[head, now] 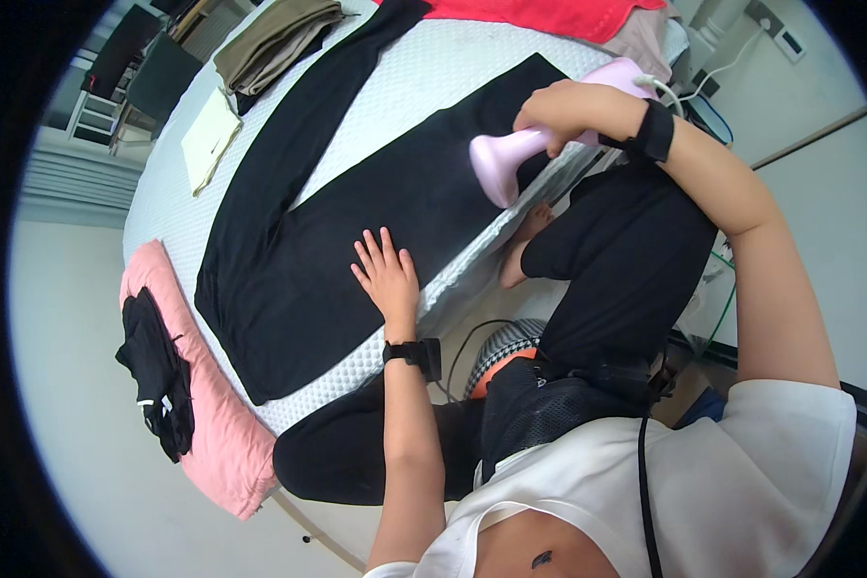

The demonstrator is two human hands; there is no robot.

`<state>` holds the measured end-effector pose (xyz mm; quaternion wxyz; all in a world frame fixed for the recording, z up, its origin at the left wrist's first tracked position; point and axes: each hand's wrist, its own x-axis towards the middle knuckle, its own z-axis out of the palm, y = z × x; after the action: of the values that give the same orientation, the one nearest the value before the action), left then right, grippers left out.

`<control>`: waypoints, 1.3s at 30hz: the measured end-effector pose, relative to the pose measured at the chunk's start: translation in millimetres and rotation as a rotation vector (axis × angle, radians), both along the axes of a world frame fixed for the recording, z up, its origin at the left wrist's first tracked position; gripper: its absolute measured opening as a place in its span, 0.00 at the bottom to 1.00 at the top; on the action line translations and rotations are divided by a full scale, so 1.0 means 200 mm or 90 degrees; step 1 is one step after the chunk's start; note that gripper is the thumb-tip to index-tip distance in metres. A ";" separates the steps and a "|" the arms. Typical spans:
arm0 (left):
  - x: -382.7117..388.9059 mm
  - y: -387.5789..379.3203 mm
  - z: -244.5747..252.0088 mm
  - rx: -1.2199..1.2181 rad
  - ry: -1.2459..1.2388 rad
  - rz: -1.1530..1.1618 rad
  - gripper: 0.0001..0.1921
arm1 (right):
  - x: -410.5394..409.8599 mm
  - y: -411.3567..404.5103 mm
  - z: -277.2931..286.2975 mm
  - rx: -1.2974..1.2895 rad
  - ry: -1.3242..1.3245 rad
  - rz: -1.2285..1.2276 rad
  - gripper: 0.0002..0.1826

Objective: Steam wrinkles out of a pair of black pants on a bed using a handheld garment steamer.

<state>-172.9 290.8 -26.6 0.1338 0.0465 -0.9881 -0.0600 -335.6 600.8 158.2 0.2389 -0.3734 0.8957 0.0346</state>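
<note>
A pair of black trousers (332,289) lies spread on the white quilted bed (361,137), its two legs splayed apart. Flat on the nearer part of the trousers, close to the bed's edge, rests my left hand (390,278) with its fingers apart. My right hand (567,112) grips the handle of a pink handheld garment steamer (502,162), which has a white cord at its rear. The steamer's head is over the nearer trouser leg; whether it touches the cloth I cannot tell.
Folded olive trousers (282,43) and a folded cream cloth (212,141) lie on the bed's far left. A red cloth (535,14) covers the far end. Left, a pink quilt (209,426) carries a crumpled black garment (159,383). The steamer's cord (672,94) trails toward the wall.
</note>
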 end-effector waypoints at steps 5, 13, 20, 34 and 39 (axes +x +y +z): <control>-0.01 0.02 0.01 -0.002 -0.037 0.038 0.25 | 0.01 0.11 0.04 0.053 0.020 -0.063 0.30; -0.07 0.12 0.08 -0.046 0.038 0.045 0.24 | 0.00 0.02 0.00 -0.055 0.060 0.039 0.26; -0.05 0.08 0.00 -0.051 -0.004 0.045 0.25 | -0.04 -0.03 -0.04 -0.069 -0.008 0.004 0.28; -0.08 0.11 0.06 -0.033 -0.024 0.054 0.27 | -0.04 0.22 0.01 -0.025 0.091 -0.076 0.30; -0.07 0.18 -0.01 -0.041 -0.004 0.012 0.27 | -0.03 0.08 0.01 -0.046 0.065 -0.028 0.28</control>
<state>-186.1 326.6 -27.8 0.1328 0.0519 -0.9894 -0.0271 -341.7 616.9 160.8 0.1801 -0.3597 0.9154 0.0164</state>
